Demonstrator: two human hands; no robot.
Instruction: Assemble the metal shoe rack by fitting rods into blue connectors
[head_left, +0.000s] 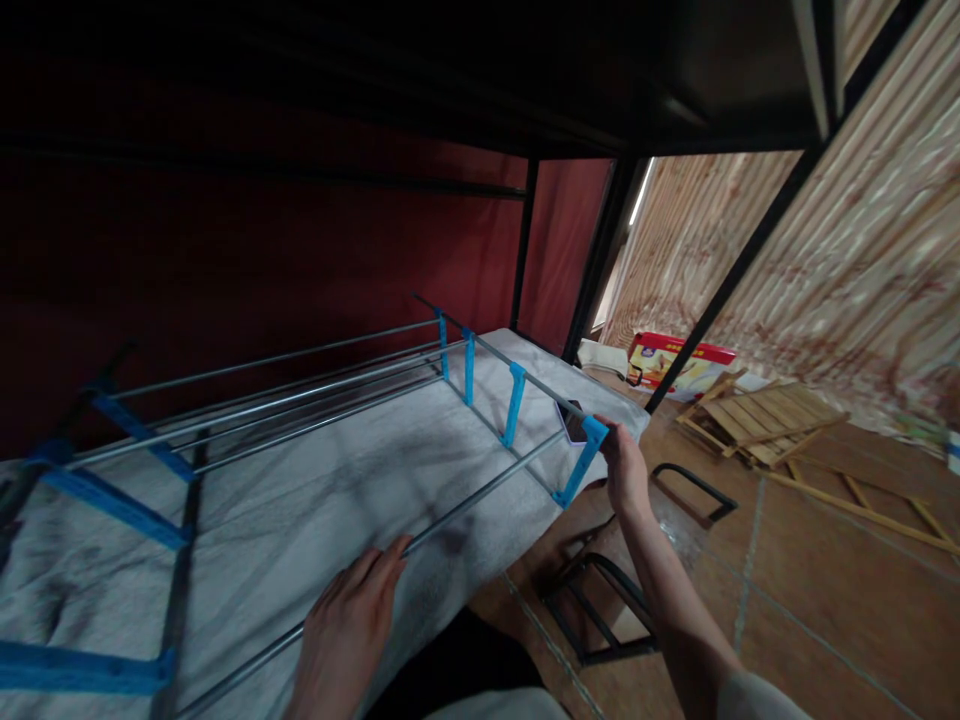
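A rack frame of thin grey metal tubes and blue plastic connectors lies on a pale blanket (292, 520). My left hand (352, 620) is closed around the near metal tube (472, 500), which runs from the lower left toward the connectors on the right. My right hand (624, 468) is at the frame's near right corner, its fingers closed on the end blue connector (581, 462); part of its grip is hidden behind that piece. More blue connectors, such as this slanted one (514, 405), stand along the right side tube. Others, including a long one (112, 505), are at the left.
Black bed posts (727, 270) and a dark bunk overhead (450, 80) surround the bed. A black-framed chair (600, 600) stands on the tiled floor (810, 620) at right. Beyond lie folded wooden slats (772, 420), a red-and-yellow box (679, 365) and a patterned curtain (810, 240).
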